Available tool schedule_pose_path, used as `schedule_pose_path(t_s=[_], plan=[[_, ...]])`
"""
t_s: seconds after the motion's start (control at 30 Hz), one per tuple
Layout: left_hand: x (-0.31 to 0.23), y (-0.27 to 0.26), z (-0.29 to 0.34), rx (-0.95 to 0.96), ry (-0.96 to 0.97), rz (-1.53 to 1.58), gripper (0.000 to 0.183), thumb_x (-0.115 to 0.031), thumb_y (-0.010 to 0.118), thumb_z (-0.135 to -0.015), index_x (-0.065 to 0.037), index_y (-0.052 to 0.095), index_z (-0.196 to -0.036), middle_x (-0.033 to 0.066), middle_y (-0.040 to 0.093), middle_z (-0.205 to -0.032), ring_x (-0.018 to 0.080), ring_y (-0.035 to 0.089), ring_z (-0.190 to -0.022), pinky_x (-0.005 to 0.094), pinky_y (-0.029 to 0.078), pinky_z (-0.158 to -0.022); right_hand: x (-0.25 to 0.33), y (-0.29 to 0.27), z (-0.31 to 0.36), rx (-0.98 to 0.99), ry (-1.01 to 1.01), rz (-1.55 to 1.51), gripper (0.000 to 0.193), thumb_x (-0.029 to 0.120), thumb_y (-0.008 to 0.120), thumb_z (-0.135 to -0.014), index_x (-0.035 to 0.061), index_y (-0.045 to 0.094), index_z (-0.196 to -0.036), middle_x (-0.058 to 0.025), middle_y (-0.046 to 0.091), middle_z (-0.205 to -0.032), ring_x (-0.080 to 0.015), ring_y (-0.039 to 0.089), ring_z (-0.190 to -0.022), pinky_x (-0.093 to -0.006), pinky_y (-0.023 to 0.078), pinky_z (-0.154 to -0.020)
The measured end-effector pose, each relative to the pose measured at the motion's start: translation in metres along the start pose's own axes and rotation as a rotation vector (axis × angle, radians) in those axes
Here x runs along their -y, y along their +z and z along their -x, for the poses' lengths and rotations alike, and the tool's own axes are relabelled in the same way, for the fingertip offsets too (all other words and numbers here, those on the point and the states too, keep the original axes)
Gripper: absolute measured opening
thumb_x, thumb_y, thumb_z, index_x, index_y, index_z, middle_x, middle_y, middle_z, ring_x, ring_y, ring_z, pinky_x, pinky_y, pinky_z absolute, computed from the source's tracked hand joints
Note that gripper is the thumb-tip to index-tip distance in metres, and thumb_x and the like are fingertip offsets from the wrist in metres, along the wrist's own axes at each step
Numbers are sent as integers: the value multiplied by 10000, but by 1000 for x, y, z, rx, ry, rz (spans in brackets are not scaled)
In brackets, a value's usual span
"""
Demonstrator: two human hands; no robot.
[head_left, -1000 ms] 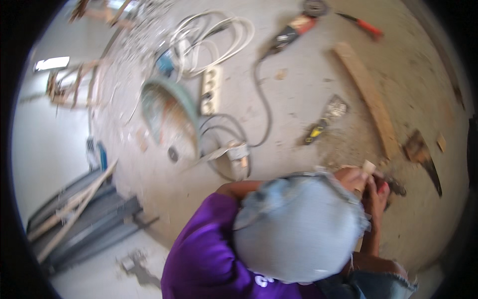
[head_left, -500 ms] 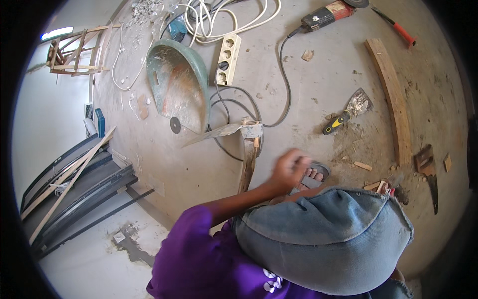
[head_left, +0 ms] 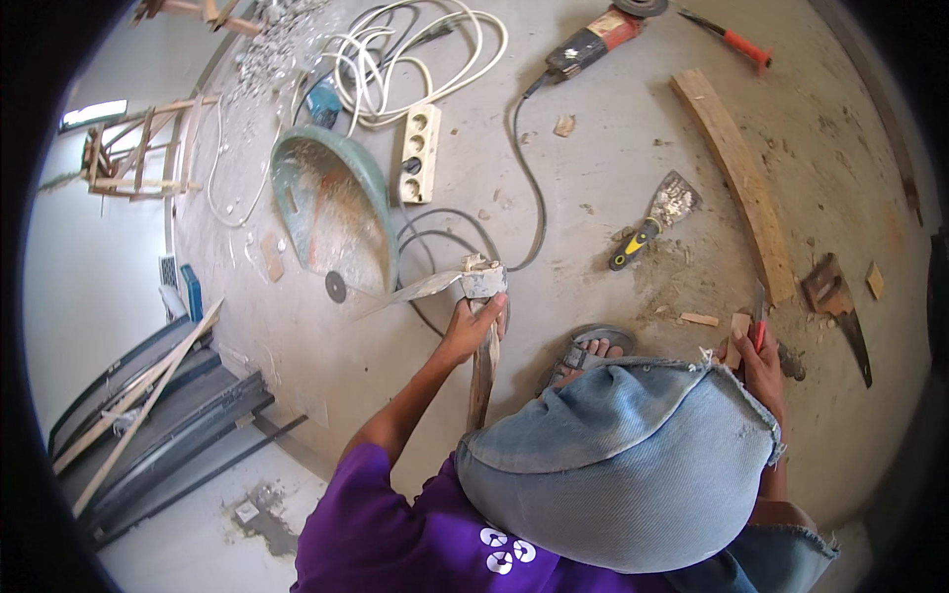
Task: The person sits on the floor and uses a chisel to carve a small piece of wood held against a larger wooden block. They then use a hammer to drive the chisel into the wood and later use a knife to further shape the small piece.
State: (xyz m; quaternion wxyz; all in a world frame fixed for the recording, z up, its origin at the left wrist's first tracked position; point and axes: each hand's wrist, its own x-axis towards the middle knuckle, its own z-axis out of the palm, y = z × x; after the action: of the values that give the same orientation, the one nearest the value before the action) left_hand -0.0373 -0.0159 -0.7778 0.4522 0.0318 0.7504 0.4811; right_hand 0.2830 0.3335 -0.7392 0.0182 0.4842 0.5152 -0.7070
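Note:
My left hand (head_left: 468, 331) is closed around the wooden handle of a hoe (head_left: 481, 381), just below its metal head. The hoe's thin worn blade points left, and wood pokes out above the metal collar. At the right, beyond my jeans-covered knee, my right hand (head_left: 763, 368) is closed on a red-handled tool (head_left: 759, 334) with a narrow metal end; its exact kind is unclear. A small wood piece (head_left: 737, 341) is held or touched by the same hand. My sandalled foot (head_left: 599, 346) rests on the floor between the hands.
A green basin (head_left: 381, 188) lies beyond the hoe, near a white power strip (head_left: 419, 153) and coiled cables. An angle grinder (head_left: 593, 44) lies at the far side. A scraper (head_left: 657, 217), a long plank (head_left: 736, 183) and a handsaw (head_left: 838, 311) lie to the right.
My left hand has moved left from beside my foot and taken hold of the hoe handle. My right hand, hidden before, now shows with the red-handled tool. The whole view has shifted slightly.

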Motion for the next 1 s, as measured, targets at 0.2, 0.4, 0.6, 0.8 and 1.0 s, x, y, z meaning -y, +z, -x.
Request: schedule_pose_path(t_s=[0.2, 0.4, 0.6, 0.8, 1.0], plan=[[-104, 54, 33, 8, 190, -223, 428, -421, 719, -938, -17, 610, -1030, 27, 608, -783, 126, 609, -650, 309, 514, -625, 57, -19, 6, 144, -67, 212, 333, 207, 582, -962, 57, 514, -1251, -45, 641, -927, -100, 542, -696, -253, 436, -597], [-189, 85, 55, 196, -76, -598, 556, -490, 752, -897, -36, 646, -1199, 93, 652, -1122, 207, 621, -1007, 338, 494, -889, 129, -17, 18, 222, -483, 367, 260, 80, 703, -862, 41, 606, -1101, -18, 626, -961, -105, 572, -893, -272, 475, -808], [-197, 95, 53, 306, 13, -758, 596, -514, 716, -917, -59, 665, -1298, 132, 675, -1288, 249, 628, -1195, 366, 487, -1021, 185, 10, 17, 307, -591, 240, 277, 65, 740, -820, 10, 616, -1062, -51, 619, -995, -153, 596, -948, -299, 484, -882], [-212, 114, 48, 304, -44, -805, 718, -584, 702, -889, -37, 616, -1346, 161, 614, -1368, 277, 570, -1262, 381, 428, -1085, 195, 31, 17, 182, -703, 279, 302, 148, 790, -877, 11, 625, -1090, -45, 625, -1005, -148, 591, -985, -313, 477, -949], [-201, 86, 55, 197, 34, -659, 671, -431, 838, -833, -4, 596, -1290, 140, 637, -1286, 229, 626, -1135, 365, 486, -1000, 187, 30, 6, 89, -741, 133, 284, 125, 764, -868, 29, 636, -1103, -49, 630, -1017, -143, 587, -960, -316, 482, -890]])
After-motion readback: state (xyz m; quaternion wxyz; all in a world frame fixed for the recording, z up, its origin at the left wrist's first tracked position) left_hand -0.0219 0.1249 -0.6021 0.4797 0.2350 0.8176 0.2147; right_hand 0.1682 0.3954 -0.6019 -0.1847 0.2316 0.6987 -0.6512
